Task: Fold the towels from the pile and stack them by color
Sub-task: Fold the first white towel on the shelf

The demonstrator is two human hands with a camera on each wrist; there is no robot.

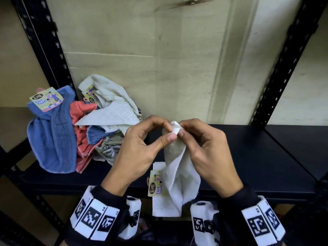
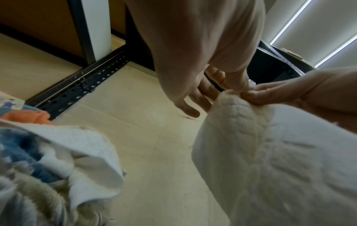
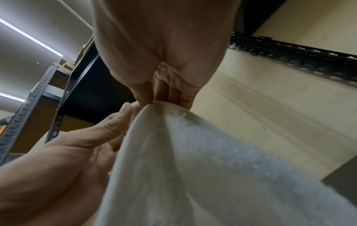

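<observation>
Closest to the head cam are the two wrist bands (image 1: 95, 219) with the black-and-white square markers, down at 6 o'clock. Just above them the left hand (image 1: 142, 148) and right hand (image 1: 204, 148) are both pinching the same top corner of a white towel (image 1: 179, 176), thumbs and fingertips pressed together right at the tip. The rest of it hangs straight down toward 6 o'clock, over the front edge of the black shelf (image 1: 257, 157), with a "Face Towel" paper tag (image 1: 155, 185) on its left side. Over at 9 o'clock sits the unfolded pile (image 1: 85, 128) on the same shelf: a blue towel (image 1: 53, 139) with its own tag, a coral one (image 1: 81, 121), a couple of white ones and something grey, all crumpled up. Behind everything is a pale wall (image 1: 142, 50), with black slotted uprights on both sides.
</observation>
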